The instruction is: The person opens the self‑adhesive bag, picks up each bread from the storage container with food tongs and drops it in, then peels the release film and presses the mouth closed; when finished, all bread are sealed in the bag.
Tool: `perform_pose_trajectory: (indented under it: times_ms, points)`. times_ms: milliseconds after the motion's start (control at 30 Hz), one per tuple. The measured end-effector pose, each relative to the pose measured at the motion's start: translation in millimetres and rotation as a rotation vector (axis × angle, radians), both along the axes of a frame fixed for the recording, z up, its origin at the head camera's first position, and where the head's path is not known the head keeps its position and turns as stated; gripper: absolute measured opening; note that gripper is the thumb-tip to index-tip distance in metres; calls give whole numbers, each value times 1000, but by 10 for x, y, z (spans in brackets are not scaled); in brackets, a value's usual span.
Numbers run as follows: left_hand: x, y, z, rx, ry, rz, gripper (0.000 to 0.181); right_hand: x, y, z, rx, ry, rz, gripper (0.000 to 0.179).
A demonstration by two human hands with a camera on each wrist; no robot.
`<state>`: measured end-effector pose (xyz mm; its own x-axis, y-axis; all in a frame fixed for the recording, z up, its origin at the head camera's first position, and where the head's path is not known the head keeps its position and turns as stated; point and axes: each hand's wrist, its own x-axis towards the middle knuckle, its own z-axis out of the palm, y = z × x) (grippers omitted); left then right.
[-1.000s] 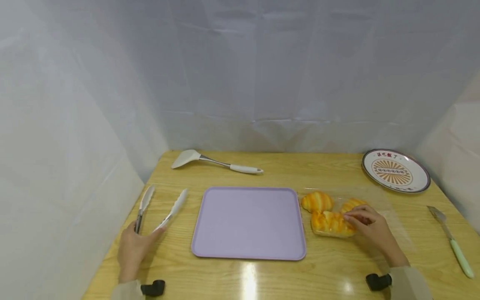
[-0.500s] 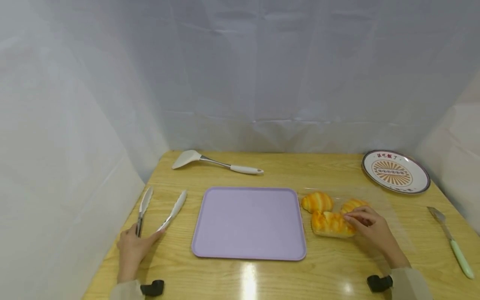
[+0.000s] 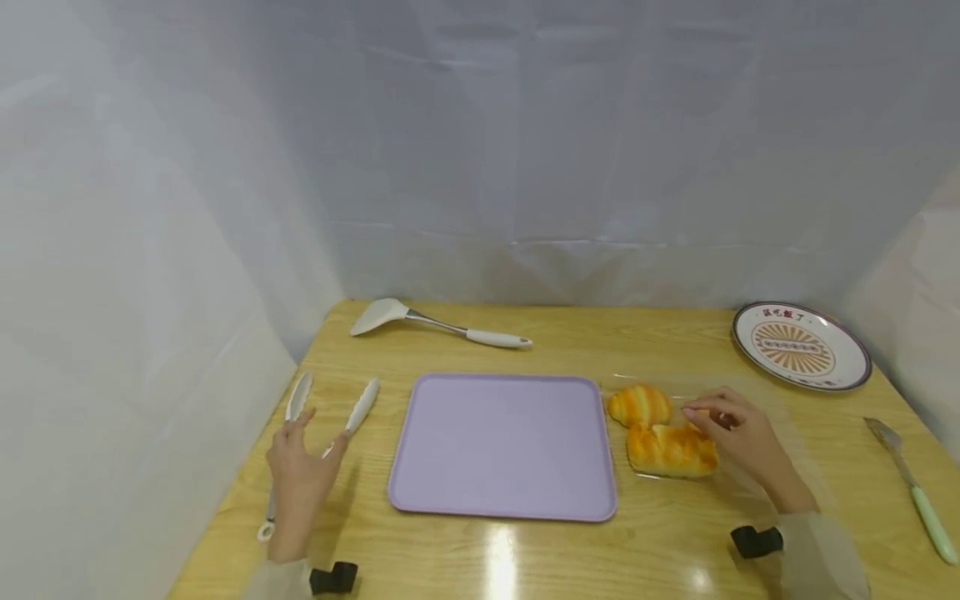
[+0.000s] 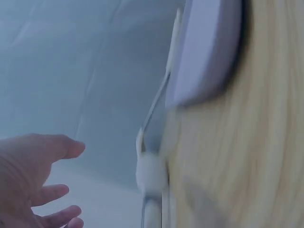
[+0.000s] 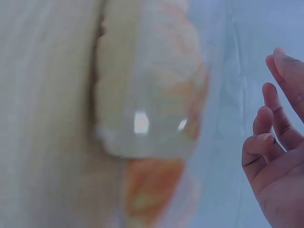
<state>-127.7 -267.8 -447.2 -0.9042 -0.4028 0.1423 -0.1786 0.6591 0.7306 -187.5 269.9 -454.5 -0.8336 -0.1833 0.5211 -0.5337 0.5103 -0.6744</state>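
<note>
My left hand (image 3: 303, 467) is raised over metal tongs with white tips (image 3: 362, 407), its fingers spread and holding nothing; the tongs lie spread on the table, partly hidden behind it. In the left wrist view, the thumb and fingers (image 4: 52, 190) stand apart. My right hand (image 3: 738, 433) hovers at the braided loaf (image 3: 667, 452), thumb and index fingertips together. A clear plastic wrapper (image 5: 142, 137) covers the bread; whether the fingertips pinch its film I cannot tell. A striped roll (image 3: 641, 406) lies behind the loaf. Another roll is hidden behind my right hand.
A lilac tray (image 3: 504, 446) lies between my hands. Behind it is a white-headed turner (image 3: 442, 325). A patterned plate (image 3: 801, 346) sits at the back right, with a green-handled server (image 3: 911, 483) along the right edge. White cloth (image 3: 585, 167) hangs around the table.
My left hand has let go of the tongs and moved up and right, fingers spread. My right hand has risen slightly from the loaf, now covering the roll behind it. The view has shifted a little.
</note>
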Motion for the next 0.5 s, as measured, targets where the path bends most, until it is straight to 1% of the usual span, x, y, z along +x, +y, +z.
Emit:
perform_pose_trajectory:
  times_ms: [67, 133, 167, 233, 300, 367, 433, 500]
  points:
    - [-47, 219, 37, 12, 83, -62, 59, -67, -54, 92, 25, 19, 19, 16]
    - [-105, 462, 58, 35, 166, -145, 51, -139, -115, 187, 59, 14, 38, 15]
    - [-134, 592, 58, 43, 207, -199, 48, -176, -151, 239, 81, 9, 45, 14]
    - [-171, 864, 52, 65, 245, -330, 43, -256, -228, 329, 117, -8, 69, 12]
    - [-184, 1152, 37, 93, 240, -465, 40, -347, -307, 400, 167, -15, 101, 11]
    - [-182, 1446, 18, 133, 204, -597, 38, -443, -387, 462, 224, -24, 134, 11]
    - [-185, 1742, 14, 160, 145, -704, 36, -547, -460, 517, 291, -51, 162, 12]
    - [-208, 2023, 30, 184, 67, -791, 34, -650, -528, 574, 357, -99, 185, 14]
